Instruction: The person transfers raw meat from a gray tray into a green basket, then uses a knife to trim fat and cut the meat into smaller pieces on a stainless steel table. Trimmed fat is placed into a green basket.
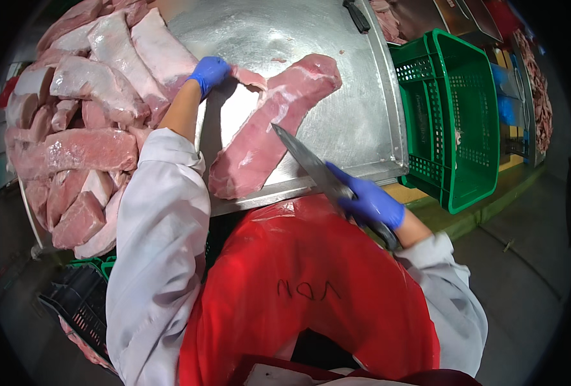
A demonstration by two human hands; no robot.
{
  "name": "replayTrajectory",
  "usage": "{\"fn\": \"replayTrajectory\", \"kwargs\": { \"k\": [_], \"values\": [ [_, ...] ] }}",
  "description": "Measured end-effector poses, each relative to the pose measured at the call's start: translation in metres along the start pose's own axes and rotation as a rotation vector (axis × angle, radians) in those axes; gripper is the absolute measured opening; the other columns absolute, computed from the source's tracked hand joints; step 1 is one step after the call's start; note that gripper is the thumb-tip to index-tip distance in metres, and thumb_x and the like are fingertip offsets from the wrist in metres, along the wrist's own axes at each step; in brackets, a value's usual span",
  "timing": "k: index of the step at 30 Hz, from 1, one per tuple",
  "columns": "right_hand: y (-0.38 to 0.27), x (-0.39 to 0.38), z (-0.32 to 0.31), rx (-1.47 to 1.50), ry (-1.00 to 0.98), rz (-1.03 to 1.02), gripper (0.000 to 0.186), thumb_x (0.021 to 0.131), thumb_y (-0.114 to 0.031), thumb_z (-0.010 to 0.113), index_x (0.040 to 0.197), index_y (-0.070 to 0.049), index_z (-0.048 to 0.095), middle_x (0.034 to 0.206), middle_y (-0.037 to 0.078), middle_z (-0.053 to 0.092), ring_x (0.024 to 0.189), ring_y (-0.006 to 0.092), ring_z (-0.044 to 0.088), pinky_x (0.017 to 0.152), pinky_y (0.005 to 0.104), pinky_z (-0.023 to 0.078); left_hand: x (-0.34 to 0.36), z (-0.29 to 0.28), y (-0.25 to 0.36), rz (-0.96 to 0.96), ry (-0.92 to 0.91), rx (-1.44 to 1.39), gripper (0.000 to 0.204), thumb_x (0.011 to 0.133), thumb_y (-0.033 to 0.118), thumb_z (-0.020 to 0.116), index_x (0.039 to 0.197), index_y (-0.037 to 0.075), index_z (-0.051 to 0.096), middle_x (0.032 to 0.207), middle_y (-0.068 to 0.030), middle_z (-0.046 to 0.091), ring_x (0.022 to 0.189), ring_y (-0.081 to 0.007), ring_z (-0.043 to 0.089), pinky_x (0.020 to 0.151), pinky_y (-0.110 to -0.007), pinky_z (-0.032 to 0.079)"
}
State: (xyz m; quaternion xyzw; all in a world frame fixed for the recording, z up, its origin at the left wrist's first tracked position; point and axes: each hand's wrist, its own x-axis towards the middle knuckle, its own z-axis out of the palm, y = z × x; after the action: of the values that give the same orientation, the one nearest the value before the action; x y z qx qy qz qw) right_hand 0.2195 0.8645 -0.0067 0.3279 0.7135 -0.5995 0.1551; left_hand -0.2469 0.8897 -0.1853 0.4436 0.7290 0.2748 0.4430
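My left hand [209,74], in a blue glove, grips a narrow flap of meat [247,77] attached at the upper left of a long pink slab [247,161]. The slab lies diagonally on a steel tray [362,90], with a white layer along its left side. My right hand [366,199], also gloved in blue, is closed round a large knife [308,154] at the tray's front edge, its blade angled up-left with the tip over the slab's middle. Just left of my left hand is a large pile of meat pieces [89,148].
A second black-handled implement [356,16] rests at the tray's back. A green plastic crate [465,122] stands to the right, beside further trays of meat [541,96] and blue items [505,96]. A dark crate [83,305] holding meat is low at the left. My red apron borders the tray's front.
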Motion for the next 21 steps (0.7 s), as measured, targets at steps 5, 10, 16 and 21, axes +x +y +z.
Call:
{"fn": "replayTrajectory", "kwargs": {
  "k": [5,10,16,21],
  "values": [
    [-0.024,0.048,-0.027,0.151,0.382,0.069,0.077,0.09,-0.022,0.06,0.159,-0.022,0.025,0.136,0.025,0.059,0.119,0.0344,0.063,0.098,0.0398,0.048,-0.031,0.046,0.056,0.436,-0.036,0.535,0.044,0.079,0.023,0.068,0.118,0.007,0.055,0.12,-0.0191,0.063,0.109,-0.0343,0.063,0.092,-0.044,0.051],
    [-0.01,0.225,-0.053,0.017,0.616,-0.176,0.079,0.089,-0.02,0.057,0.159,-0.017,0.022,0.11,0.022,0.07,0.092,0.0326,0.071,0.083,0.0372,0.055,-0.033,0.031,0.077,0.08,-0.249,0.728,0.039,0.086,0.029,0.062,0.119,0.009,0.055,0.113,-0.0229,0.067,0.105,-0.0407,0.065,0.089,-0.047,0.051],
    [-0.026,0.288,-0.065,-0.124,0.524,0.004,0.08,0.087,-0.015,0.052,0.16,-0.015,0.018,0.098,0.025,0.071,0.083,0.0351,0.072,0.076,0.0421,0.056,-0.042,0.042,0.073,0.299,-0.056,0.669,0.038,0.091,0.031,0.059,0.119,0.005,0.056,0.113,-0.0248,0.067,0.105,-0.0424,0.065,0.09,-0.048,0.051],
    [-0.032,0.242,-0.034,-0.525,0.392,0.04,0.079,0.089,-0.024,0.052,0.16,-0.017,0.017,0.11,0.03,0.068,0.106,0.0445,0.065,0.094,0.0481,0.05,-0.042,0.037,0.104,0.446,0.013,0.752,0.025,0.088,0.017,0.057,0.109,0.003,0.054,0.102,-0.021,0.07,0.095,-0.042,0.066,0.08,-0.048,0.053]
  ]
}}
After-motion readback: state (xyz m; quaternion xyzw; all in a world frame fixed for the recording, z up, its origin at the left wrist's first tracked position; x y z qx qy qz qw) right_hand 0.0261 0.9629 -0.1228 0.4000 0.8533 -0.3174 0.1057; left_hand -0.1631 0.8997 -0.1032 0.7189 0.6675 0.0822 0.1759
